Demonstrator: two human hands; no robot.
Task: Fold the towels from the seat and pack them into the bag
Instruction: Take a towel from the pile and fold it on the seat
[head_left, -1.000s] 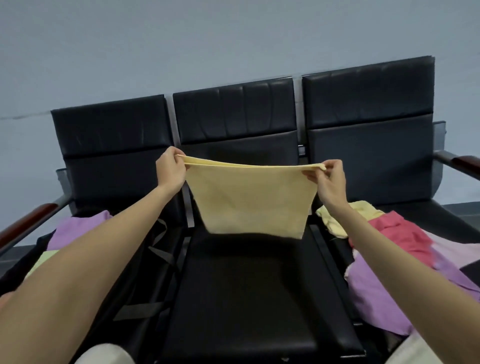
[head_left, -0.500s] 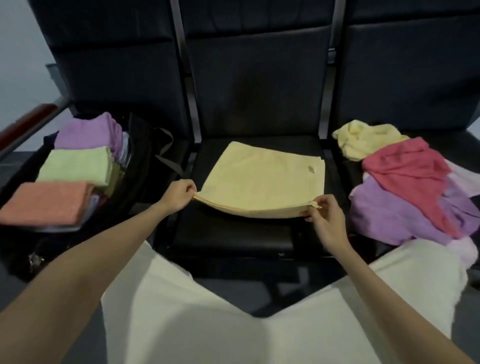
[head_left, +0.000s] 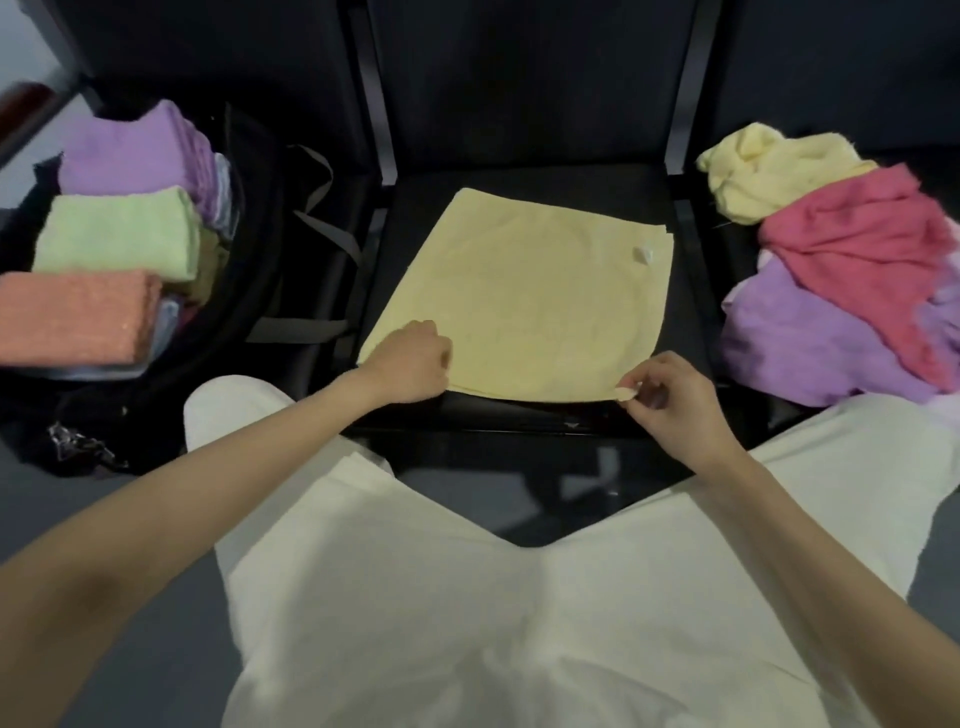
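While flat on the seat (head_left: 519, 192), yellow towel (head_left: 524, 296) corners in both hands' pinching grip.

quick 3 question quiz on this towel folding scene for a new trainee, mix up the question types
1. True or false: the yellow towel lies spread on the middle seat.
2. Multiple choice: which folded towel lies nearest the camera in the bag? A) purple B) green C) orange
3. Short answer: what is each hand doing?

Key
1. True.
2. C, the orange towel; the green towel and purple towel lie behind it.
3. The left hand holds the towel's near left corner; the right hand pinches its near right corner. The unfolded pile waits on the right seat.
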